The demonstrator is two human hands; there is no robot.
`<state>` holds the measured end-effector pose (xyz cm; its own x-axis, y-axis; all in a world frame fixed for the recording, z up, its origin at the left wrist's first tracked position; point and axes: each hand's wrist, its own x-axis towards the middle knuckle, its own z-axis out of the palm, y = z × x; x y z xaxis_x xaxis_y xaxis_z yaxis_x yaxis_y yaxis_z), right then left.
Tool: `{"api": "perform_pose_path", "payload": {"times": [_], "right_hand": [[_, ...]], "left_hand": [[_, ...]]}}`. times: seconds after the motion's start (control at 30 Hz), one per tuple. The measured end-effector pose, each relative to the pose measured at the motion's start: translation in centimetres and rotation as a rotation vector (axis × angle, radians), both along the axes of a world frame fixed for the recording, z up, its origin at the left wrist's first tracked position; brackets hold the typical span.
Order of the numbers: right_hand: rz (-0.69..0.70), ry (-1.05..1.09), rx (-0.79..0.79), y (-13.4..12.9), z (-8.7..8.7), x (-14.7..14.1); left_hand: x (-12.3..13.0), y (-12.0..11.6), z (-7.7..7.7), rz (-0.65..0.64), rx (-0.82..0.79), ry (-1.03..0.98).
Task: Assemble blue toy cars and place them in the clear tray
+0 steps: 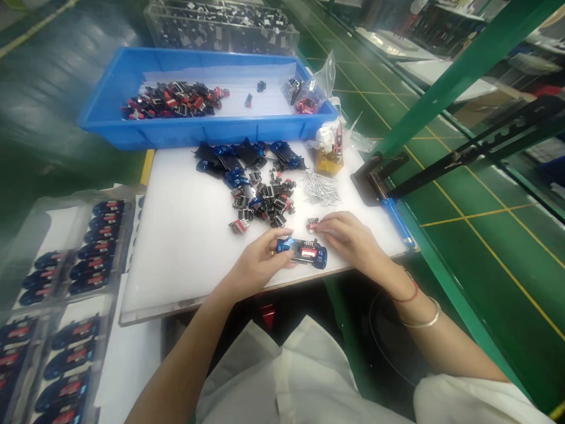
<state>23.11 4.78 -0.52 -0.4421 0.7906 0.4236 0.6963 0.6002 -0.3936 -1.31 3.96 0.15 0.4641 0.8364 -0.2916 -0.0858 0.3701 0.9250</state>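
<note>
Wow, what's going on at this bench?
A person is working at a white board. Their left hand grips a small blue model car with a red and black part in it. Their right hand is beside a small red and black piece. Blue car bodies, black and red parts and a heap of metal pins lie on the board. A blue plastic crate holds more parts.

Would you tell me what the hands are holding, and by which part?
The left hand grips a blue toy car by one end; the right hand seems empty beside a red part.
</note>
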Motion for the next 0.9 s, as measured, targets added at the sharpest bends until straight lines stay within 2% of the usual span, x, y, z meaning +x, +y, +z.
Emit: {"api": "perform_pose_path", "payload": {"times": [0.2, 0.47, 0.9], "right_hand": [[-0.097, 0.036, -0.013, -0.1, 0.3, -0.1], [-0.104, 0.054, -0.008, 0.4, -0.7, -0.8], [-0.108, 0.050, -0.033, 0.6, -0.7, -0.5]], "left_hand": [[-0.1, -0.1, 0.0, -0.014, 0.017, -0.014], [-0.2, 0.0, -0.3, -0.035, 0.051, 0.001], [-0.3, -0.2, -0.8, -0.016, 0.064, -0.010]]}}
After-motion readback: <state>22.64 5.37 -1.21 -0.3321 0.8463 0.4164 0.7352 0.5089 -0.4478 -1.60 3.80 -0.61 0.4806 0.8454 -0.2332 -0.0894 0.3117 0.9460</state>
